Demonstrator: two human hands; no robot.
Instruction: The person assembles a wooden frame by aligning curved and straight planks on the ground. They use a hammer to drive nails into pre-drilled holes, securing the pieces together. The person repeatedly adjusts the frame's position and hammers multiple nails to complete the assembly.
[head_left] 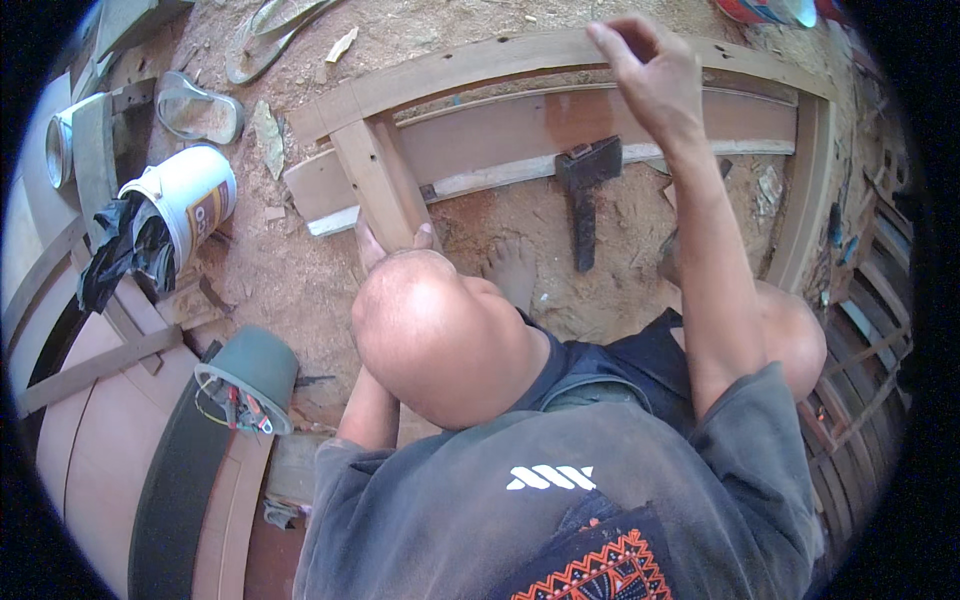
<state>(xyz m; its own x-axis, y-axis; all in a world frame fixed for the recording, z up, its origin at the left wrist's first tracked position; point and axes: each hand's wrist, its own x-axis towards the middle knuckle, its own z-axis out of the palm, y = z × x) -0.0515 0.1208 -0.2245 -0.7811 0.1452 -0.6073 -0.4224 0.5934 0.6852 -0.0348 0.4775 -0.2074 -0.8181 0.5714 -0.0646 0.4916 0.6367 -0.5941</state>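
A curved wooden frame (pixel 450 65) lies on the sandy ground in front of me, with a wide board (pixel 500 135) inside it and a short upright piece (pixel 375 175) joining them. My left hand (pixel 395 240) grips the lower end of that upright; my bare knee (pixel 440 330) hides most of the hand. My right hand (pixel 650 70) is stretched out over the frame's top rail, fingers curled with the fingertips close together at the rail's edge. Whether it holds anything small is not clear. A hatchet (pixel 585 190) lies on the ground below the board, between my hands.
A white bucket (pixel 195 200) lies on its side at the left with a black bag (pixel 115 250) spilling out. A green bucket (pixel 255 375) holds small tools. A tin can (pixel 60 150) and sandals (pixel 200 110) lie further left. Wooden panels (pixel 100 440) and slats (pixel 860 340) flank me.
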